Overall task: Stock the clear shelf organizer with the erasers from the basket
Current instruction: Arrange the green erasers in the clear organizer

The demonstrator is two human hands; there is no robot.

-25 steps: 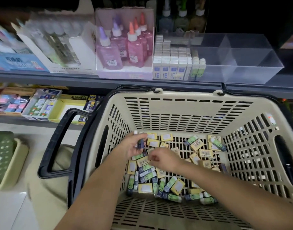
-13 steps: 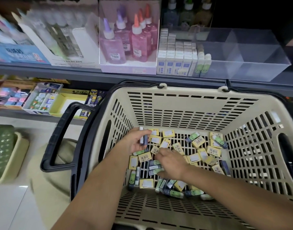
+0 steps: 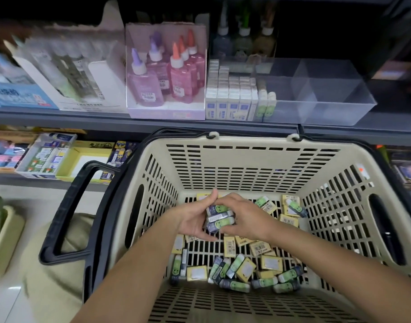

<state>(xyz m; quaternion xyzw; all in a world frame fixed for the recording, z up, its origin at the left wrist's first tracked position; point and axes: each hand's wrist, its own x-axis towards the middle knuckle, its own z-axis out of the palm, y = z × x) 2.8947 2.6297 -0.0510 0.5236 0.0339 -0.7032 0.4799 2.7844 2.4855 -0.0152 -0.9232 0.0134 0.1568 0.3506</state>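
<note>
Fingers (image 3: 225, 202) of the left hand (image 3: 191, 221) and right hand (image 3: 250, 221) curl round one small stack of green smiley-face erasers (image 3: 219, 217), held just above the basket (image 3: 246, 142) floor. Loose erasers (image 3: 234, 269) and yellow barcode-labelled boxes (image 3: 269, 262) lie beneath; print unreadable. The clear shelf organizer (image 3: 328, 94) stands on the shelf (image 3: 60, 117) beyond the basket's far rim, with free room in its right-hand compartments.

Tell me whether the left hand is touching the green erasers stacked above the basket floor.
Touching. The head view shows the left hand cupping the stack of green erasers, thumb above and fingers beneath, with no gap.
</note>
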